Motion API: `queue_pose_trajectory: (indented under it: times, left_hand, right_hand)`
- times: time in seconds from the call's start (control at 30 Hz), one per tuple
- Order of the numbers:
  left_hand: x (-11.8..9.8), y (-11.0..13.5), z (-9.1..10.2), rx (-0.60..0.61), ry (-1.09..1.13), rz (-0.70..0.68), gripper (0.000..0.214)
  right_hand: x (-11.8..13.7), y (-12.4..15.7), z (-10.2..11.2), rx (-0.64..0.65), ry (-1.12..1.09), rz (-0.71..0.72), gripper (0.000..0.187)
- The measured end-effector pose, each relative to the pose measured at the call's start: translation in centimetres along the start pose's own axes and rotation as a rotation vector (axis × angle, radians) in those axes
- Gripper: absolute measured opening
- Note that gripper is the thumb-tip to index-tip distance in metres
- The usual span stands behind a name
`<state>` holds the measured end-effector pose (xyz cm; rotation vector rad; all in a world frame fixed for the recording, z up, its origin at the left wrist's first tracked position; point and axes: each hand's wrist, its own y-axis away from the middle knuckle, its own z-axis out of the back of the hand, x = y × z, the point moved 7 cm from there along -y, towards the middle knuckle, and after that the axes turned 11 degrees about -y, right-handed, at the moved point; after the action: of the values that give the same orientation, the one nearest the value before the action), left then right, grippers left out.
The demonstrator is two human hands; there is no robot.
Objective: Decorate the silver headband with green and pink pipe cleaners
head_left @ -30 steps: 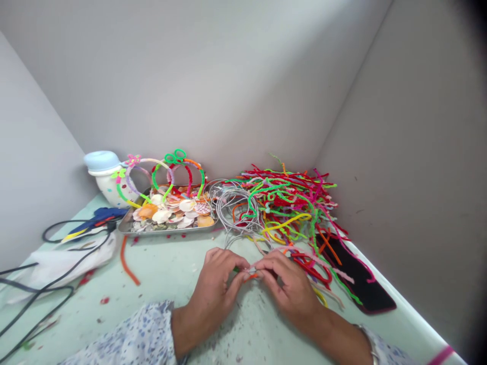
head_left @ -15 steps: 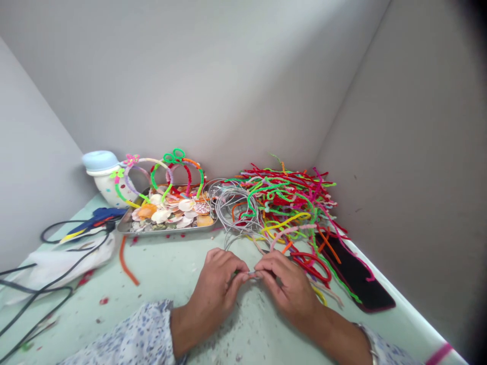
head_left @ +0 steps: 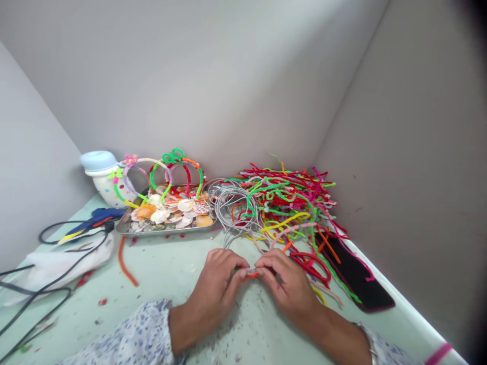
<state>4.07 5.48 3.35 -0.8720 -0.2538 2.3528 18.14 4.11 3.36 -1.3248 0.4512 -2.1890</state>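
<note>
My left hand (head_left: 220,278) and my right hand (head_left: 287,283) meet over the front of the table. Thumb and forefinger of each are pinched on the two ends of a short orange-and-grey strip (head_left: 251,275), perhaps a bit of pipe cleaner. Most of it is hidden by the fingers, and a trace of green shows at the left fingertips. Just behind the hands lies a coil of grey wire (head_left: 224,215). To its right is a tangled heap of coloured pipe cleaners (head_left: 289,187).
A metal tray (head_left: 167,232) of seashells stands behind left, with several pipe-cleaner hoops (head_left: 147,160) on it. Beside it are a white container with a blue lid (head_left: 99,161), blue-handled pliers (head_left: 97,218) and black cable (head_left: 49,286). A black slab (head_left: 365,284) lies right.
Both hands stay in nearly the same place. The strip between the fingertips has been turned or shifted, so its orange side shows now where it looked mostly grey before.
</note>
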Motion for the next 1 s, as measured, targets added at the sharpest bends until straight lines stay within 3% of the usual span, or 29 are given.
queue_pose_trajectory:
  times: [1.0]
  left_hand:
    - [0.2,0.3,-0.9,0.056,-0.008,0.010,0.023]
  right_hand:
    - [0.7,-0.1,-0.3,0.044,0.055,0.054,0.015]
